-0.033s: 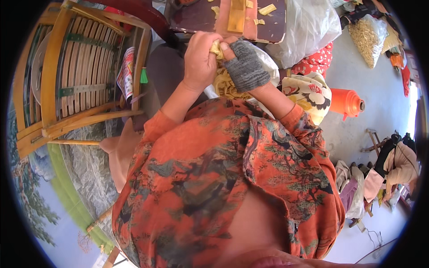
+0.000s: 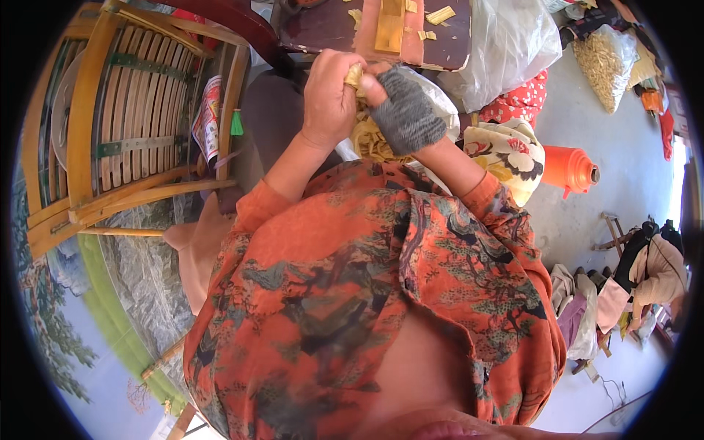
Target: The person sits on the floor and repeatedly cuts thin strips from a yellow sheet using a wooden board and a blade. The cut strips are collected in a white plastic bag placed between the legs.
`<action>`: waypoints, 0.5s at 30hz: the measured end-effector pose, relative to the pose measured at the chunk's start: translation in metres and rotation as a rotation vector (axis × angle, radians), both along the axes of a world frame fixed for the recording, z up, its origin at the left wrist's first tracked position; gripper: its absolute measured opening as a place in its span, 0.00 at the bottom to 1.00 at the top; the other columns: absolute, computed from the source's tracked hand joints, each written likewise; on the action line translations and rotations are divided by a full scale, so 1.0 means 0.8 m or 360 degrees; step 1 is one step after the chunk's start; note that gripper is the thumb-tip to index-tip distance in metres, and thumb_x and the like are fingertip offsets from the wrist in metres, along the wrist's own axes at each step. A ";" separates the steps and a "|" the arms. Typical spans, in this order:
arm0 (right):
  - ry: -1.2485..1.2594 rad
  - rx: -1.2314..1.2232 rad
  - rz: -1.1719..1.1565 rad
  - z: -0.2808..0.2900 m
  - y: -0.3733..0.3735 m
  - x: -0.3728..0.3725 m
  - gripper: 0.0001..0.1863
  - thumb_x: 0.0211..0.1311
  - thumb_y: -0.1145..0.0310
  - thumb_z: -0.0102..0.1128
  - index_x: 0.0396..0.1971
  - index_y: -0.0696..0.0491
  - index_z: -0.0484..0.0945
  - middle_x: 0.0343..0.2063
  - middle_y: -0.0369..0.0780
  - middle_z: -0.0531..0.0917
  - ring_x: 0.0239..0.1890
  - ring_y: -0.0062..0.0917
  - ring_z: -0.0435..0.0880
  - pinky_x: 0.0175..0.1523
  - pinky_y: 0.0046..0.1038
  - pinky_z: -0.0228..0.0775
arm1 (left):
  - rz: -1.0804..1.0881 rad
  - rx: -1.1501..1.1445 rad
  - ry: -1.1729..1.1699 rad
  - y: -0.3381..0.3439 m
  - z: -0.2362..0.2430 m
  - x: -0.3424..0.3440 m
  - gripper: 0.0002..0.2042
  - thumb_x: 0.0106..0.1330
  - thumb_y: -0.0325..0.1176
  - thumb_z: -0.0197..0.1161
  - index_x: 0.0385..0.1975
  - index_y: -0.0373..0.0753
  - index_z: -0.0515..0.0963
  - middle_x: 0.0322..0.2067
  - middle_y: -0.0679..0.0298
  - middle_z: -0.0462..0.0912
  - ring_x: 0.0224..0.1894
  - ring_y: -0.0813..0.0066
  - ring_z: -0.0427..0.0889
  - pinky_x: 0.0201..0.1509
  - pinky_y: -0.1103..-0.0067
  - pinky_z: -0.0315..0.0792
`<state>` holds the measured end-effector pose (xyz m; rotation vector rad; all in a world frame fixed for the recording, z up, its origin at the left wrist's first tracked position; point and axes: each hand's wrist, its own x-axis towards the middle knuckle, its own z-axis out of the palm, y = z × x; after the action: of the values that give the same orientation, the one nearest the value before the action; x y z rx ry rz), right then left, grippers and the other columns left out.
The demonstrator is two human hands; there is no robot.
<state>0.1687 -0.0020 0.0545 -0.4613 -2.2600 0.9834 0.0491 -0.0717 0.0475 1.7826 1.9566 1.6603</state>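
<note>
My bare left hand (image 2: pixel 329 95) is closed around a pale yellow folded strip (image 2: pixel 355 75), whose exact kind I cannot make out. Against it, my right hand (image 2: pixel 407 110), in a grey knitted fingerless glove, presses its thumb on the same strip; its other fingers are curled and partly hidden. Just below the hands, many similar yellow strips (image 2: pixel 372 141) lie in an open white bag (image 2: pixel 444 110) at my lap. Beyond my fingers, a wooden block (image 2: pixel 389 29) rests on a pink cloth (image 2: pixel 412 50) on a dark seat (image 2: pixel 451 44), with loose yellow pieces (image 2: pixel 440 15) around it.
A slatted wooden chair (image 2: pixel 147 110) stands at the left. To the right are a clear plastic bag (image 2: pixel 506 51), a flowered cloth (image 2: pixel 506 154) and an orange thermos flask (image 2: pixel 568 169). A bag of pale pieces (image 2: pixel 603 66) sits on the floor farther right.
Both hands stay on the folded strip. The gloved right hand has shifted and turned very slightly; nothing is let go.
</note>
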 end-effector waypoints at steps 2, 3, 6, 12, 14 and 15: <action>-0.0225 -0.0174 0.0018 0.010 -0.006 0.011 0.16 0.62 0.57 0.50 0.36 0.57 0.73 0.26 0.45 0.76 0.30 0.37 0.75 0.38 0.33 0.65 | -0.0016 -0.0033 -0.0130 -0.001 -0.001 0.000 0.07 0.55 0.23 0.49 0.32 0.37 0.72 0.27 0.57 0.70 0.33 0.57 0.72 0.38 0.73 0.67; -0.0213 -0.0050 0.0051 0.009 0.000 0.013 0.15 0.62 0.58 0.50 0.39 0.56 0.73 0.26 0.46 0.76 0.31 0.38 0.76 0.38 0.34 0.67 | -0.0042 -0.0099 -0.0131 -0.001 -0.008 -0.003 0.06 0.57 0.24 0.48 0.33 0.36 0.72 0.31 0.60 0.74 0.35 0.63 0.74 0.38 0.76 0.68; -0.0359 0.0399 0.0038 0.016 0.019 0.019 0.15 0.61 0.59 0.52 0.40 0.55 0.73 0.28 0.46 0.78 0.33 0.39 0.77 0.39 0.34 0.68 | -0.0371 -0.0520 -0.1281 -0.001 -0.015 -0.005 0.07 0.60 0.24 0.47 0.34 0.35 0.72 0.34 0.63 0.77 0.38 0.73 0.75 0.40 0.79 0.68; 0.0057 -0.0284 0.0018 0.007 0.037 0.022 0.17 0.58 0.59 0.56 0.38 0.57 0.76 0.23 0.43 0.77 0.28 0.32 0.77 0.35 0.29 0.68 | -0.0483 -0.0353 -0.1258 0.005 0.000 0.006 0.09 0.66 0.26 0.46 0.41 0.32 0.70 0.33 0.65 0.77 0.39 0.81 0.74 0.44 0.83 0.68; 0.0059 -0.0771 0.0083 0.010 0.035 0.024 0.17 0.58 0.59 0.57 0.39 0.57 0.76 0.23 0.36 0.76 0.24 0.22 0.74 0.31 0.22 0.66 | -0.0392 -0.0278 -0.0908 0.009 -0.003 0.005 0.07 0.66 0.27 0.49 0.38 0.33 0.72 0.32 0.67 0.78 0.37 0.84 0.74 0.43 0.84 0.68; 0.0007 -0.1037 0.0184 0.012 0.035 0.026 0.17 0.57 0.59 0.58 0.39 0.57 0.76 0.22 0.35 0.75 0.23 0.19 0.72 0.29 0.20 0.64 | -0.0417 -0.0266 -0.0933 0.012 -0.009 0.001 0.07 0.66 0.27 0.50 0.38 0.32 0.72 0.32 0.66 0.78 0.36 0.83 0.74 0.42 0.85 0.68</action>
<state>0.1894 0.0260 0.0644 -0.5962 -1.9364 1.7827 0.0498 -0.0622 0.0404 1.2360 1.4836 1.6269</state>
